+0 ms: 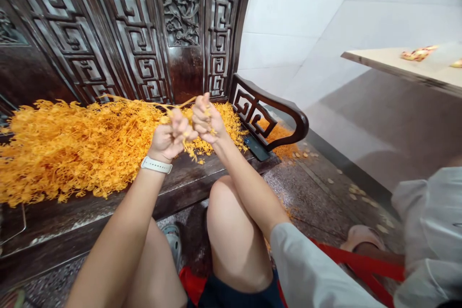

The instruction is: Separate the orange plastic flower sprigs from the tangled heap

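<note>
A long heap of curly orange strands (83, 149), tangled and frilly, lies along the seat of a dark wooden bench (104, 214). Just in front of the heap, my left hand (171, 134), with a pale wristband (156, 165), is closed, its fingers smeared by motion. Close beside it, my right hand (208, 120) is closed too, thumb up. Both grip an orange strand (188, 102), which trails off leftward over the heap. A frilly orange bit (191, 150) dangles below the hands. What exactly lies between the fingers is partly hidden.
A dark phone (256, 148) rests by the bench's curved armrest (299, 122). More orange material (281, 139) is heaped beyond the armrest. Pale scraps (357, 191) litter the floor. At right are a light tabletop (390, 62) and another person's grey clothing (429, 231).
</note>
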Motion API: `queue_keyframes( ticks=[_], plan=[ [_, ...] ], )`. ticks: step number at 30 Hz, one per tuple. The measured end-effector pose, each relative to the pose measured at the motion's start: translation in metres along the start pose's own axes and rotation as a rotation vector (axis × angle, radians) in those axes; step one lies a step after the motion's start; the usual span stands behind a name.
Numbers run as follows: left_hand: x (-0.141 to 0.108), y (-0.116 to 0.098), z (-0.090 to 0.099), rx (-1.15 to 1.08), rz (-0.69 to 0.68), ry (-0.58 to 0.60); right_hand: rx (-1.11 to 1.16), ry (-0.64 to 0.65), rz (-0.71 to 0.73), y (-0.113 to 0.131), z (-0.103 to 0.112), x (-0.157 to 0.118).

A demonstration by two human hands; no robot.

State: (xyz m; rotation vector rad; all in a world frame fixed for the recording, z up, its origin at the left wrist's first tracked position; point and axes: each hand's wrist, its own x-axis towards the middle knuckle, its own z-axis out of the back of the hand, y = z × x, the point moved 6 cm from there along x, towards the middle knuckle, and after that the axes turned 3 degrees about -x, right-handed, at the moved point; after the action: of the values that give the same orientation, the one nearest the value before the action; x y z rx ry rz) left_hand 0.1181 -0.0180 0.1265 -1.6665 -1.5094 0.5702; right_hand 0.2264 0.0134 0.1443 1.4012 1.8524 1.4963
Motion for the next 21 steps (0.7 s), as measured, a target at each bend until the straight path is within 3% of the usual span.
queue_keyframes(
  ticks=[2, 4, 8, 9, 10, 11, 13, 14, 16, 18, 21],
  plan=[
    [0.003, -0.018, 0.013, -0.009, -0.192, -0.084, -0.001, -0.014, 0.063, 0.012, 0.001, -0.008],
    [0.008, -0.03, 0.028, 0.013, -0.254, -0.116, -0.058, 0.126, 0.066, 0.021, -0.006, -0.019],
    [0.016, -0.039, 0.06, -0.01, -0.13, -0.133, -0.316, 0.844, -0.18, 0.007, -0.022, -0.046],
    [0.015, -0.042, 0.066, -0.058, -0.126, -0.148, -0.297, 0.904, -0.191, 0.004, -0.017, -0.043],
    [0.015, -0.044, 0.071, -0.114, -0.133, -0.166, -0.22, 0.839, -0.166, 0.003, -0.008, -0.031],
    [0.013, -0.047, 0.074, -0.167, -0.145, -0.182, -0.092, 0.651, -0.116, 0.002, 0.007, -0.012],
    [0.011, -0.049, 0.077, -0.238, -0.158, -0.203, 0.204, 0.058, -0.057, -0.009, 0.051, 0.026],
    [0.009, -0.05, 0.076, -0.25, -0.154, -0.205, 0.309, -0.222, -0.099, -0.023, 0.072, 0.036],
    [0.008, -0.049, 0.074, -0.246, -0.144, -0.198, 0.403, -0.586, -0.267, -0.056, 0.097, 0.041],
    [0.01, -0.048, 0.072, -0.225, -0.146, -0.18, 0.402, -0.709, -0.402, -0.081, 0.106, 0.036],
    [0.016, -0.04, 0.069, -0.165, -0.143, -0.178, 0.36, -0.695, -0.418, -0.095, 0.108, 0.023]
  ],
)
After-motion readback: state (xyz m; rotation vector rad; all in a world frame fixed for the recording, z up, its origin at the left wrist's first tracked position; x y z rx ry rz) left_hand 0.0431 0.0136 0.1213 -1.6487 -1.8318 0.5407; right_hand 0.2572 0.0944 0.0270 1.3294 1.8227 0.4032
